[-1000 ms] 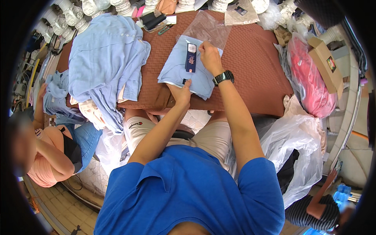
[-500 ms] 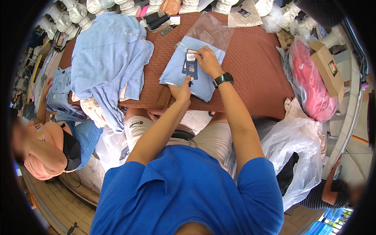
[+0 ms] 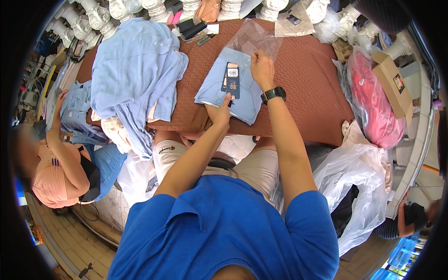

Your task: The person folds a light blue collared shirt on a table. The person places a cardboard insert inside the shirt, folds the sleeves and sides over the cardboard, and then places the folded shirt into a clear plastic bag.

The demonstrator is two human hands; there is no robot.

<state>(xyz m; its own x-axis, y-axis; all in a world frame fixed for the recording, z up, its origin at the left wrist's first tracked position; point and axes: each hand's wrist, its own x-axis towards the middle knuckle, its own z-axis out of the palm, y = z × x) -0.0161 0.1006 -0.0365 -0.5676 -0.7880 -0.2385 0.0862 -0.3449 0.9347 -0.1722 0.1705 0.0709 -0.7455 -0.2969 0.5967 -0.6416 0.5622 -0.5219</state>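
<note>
A folded light blue shirt [image 3: 215, 77] lies at an angle on the brown cloth in front of me. Its lower part sticks out of a clear plastic bag [image 3: 254, 36], whose far end spreads flat beyond it. Dark hang tags [image 3: 233, 85] rest on top of the shirt. My left hand [image 3: 219, 114] grips the shirt's near edge, thumb on top at the tags' lower end, fingers hidden underneath. Over the shirt's right side, my right hand [image 3: 262, 70] has its fingers pinched together at the bag's edge; the clear film is hard to make out there.
A pile of light blue shirts [image 3: 137, 70] covers the brown cloth's [image 3: 303, 84] left side. Dark pouches [image 3: 192, 29] and a green cutter [image 3: 205, 39] lie at the back. Bagged red goods [image 3: 366, 98] and a cardboard box [image 3: 392, 86] stand right. A seated person [image 3: 63, 175] handles denim at left.
My right hand has moved from the tags to the right, onto the bag's edge. The tags now show more fully. My left hand keeps its hold on the shirt.
</note>
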